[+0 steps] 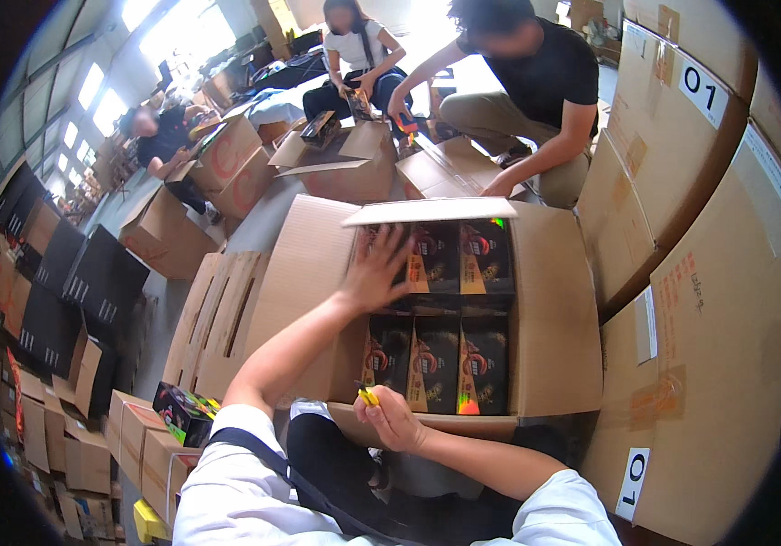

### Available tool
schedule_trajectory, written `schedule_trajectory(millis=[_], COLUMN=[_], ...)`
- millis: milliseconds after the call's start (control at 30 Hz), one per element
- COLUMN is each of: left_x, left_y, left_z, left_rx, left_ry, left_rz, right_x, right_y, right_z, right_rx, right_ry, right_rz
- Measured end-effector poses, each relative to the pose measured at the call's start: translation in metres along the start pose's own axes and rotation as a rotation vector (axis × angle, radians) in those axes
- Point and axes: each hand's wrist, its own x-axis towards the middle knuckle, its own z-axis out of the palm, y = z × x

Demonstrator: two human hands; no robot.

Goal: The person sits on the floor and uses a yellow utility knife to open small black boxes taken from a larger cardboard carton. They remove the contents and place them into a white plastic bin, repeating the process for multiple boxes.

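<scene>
An open cardboard carton point(558, 327) stands before me with its flaps folded out. Several black printed product boxes point(435, 362) fill it in two rows, with orange corners and shiny patches. My left hand point(378, 269), fingers spread and slightly blurred, is over the far left product box and partly hides it; whether it touches the box I cannot tell. Near the carton's front edge, my right hand point(390, 418) grips a small yellow and black tool point(367, 394), apparently a utility knife, its tip pointing up and away from me.
Tall stacked cartons point(718, 368) wall off the right side. A wooden pallet point(209, 321) lies to the left, near a black printed box point(186, 413) on strapped cartons point(151, 443). Beyond my carton, a co-worker in black point(534, 89) crouches at another carton point(452, 167); two more people sit farther back.
</scene>
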Motion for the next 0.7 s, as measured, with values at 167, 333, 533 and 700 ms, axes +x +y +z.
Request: schedule_trajectory(millis=[167, 333, 533, 700], left_x=[0.095, 0.14, 0.165, 0.157], left_y=[-0.047, -0.065, -0.063, -0.071], left_z=[0.017, 0.08, 0.076, 0.096], left_rx=[0.032, -0.091, -0.273, -0.229], left_ry=[0.143, -0.17, -0.343, -0.234], left_rz=[-0.17, -0.396, -0.436, -0.391], right_x=[-0.004, 0.003, 0.009, 0.014], right_y=[0.01, -0.005, -0.003, -0.002], right_z=[-0.004, -0.001, -0.006, -0.002], right_rx=[-0.049, 0.068, 0.366, 0.32], right_ry=[0.006, 0.093, 0.175, 0.21], right_rz=[-0.03, 0.079, 0.292, 0.28])
